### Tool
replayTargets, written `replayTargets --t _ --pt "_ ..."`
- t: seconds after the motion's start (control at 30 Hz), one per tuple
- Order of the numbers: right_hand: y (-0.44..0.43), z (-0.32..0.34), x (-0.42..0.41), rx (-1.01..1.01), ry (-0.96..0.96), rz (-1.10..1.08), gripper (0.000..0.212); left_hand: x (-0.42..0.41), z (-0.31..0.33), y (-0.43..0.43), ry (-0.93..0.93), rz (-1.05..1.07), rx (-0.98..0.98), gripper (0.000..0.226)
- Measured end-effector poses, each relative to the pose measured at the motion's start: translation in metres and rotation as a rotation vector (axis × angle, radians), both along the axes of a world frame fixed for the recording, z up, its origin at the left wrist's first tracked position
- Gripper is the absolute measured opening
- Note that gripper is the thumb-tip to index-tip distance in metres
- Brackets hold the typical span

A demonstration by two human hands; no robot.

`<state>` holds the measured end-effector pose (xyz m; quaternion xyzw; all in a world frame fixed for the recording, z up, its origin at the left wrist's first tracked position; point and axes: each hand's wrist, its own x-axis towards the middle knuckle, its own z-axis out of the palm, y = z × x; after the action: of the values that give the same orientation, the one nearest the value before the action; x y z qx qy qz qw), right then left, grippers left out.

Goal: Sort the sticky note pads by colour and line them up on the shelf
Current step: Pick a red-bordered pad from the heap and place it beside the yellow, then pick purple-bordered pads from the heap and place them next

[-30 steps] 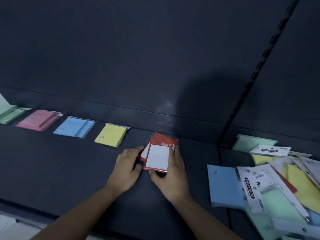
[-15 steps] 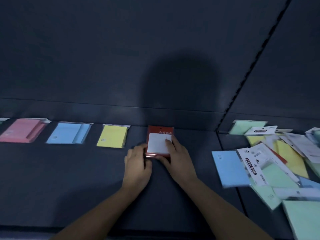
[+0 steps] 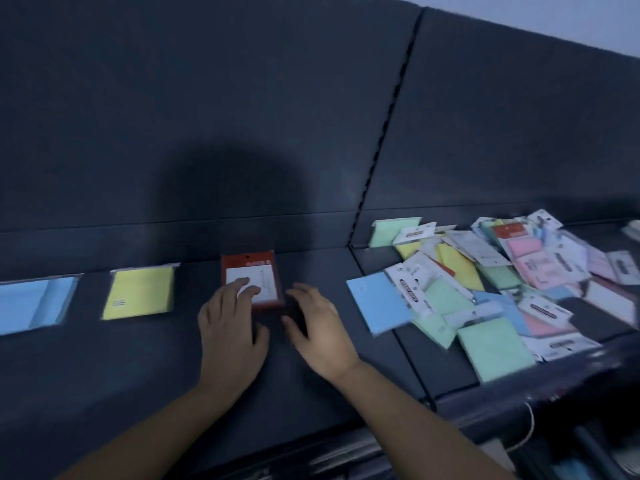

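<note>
A red-framed white note pad stack [image 3: 254, 271] lies flat on the dark shelf [image 3: 104, 375], to the right of a yellow pad [image 3: 140, 292] and a blue pad [image 3: 31, 304]. My left hand [image 3: 232, 327] rests its straight fingertips on the red pack's lower left. Just right of the pack, my right hand [image 3: 318, 330] hovers with relaxed fingers and holds nothing. A loose heap of mixed pads [image 3: 502, 289] covers the right shelf section, with a blue pad [image 3: 377, 303] at its left edge.
A slotted upright post [image 3: 388, 133] divides the two back panels. The shelf's front edge runs along the bottom, with dim items and a cable [image 3: 530, 427] below it at the lower right.
Both hands let go of the red pack after setting it in line; the right hand drew back to the right, and the left fingertips stayed on it. The view swung right.
</note>
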<state>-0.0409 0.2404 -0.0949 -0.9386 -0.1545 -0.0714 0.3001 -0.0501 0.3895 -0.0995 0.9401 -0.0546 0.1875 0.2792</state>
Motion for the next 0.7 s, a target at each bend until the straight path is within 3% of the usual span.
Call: replayTargets --t 0.2,0.4,0.7 --pt "-0.076 0.027 -0.028 -0.06 -0.089 -0.092 0.028 0.013 0.019 -0.081 0.039 -0.236 -0.048 0.034" --pt "-0.176 0.035 -0.056 -0.105 -0.109 -0.299 0.024 0.029 0.027 -0.156 0.075 -0.336 0.109 0.033" --pt "-0.323 0.042 -0.071 -0.087 -0.09 -0.434 0.023 0.038 0.035 -0.305 0.033 -0.421 0.117 0.033"
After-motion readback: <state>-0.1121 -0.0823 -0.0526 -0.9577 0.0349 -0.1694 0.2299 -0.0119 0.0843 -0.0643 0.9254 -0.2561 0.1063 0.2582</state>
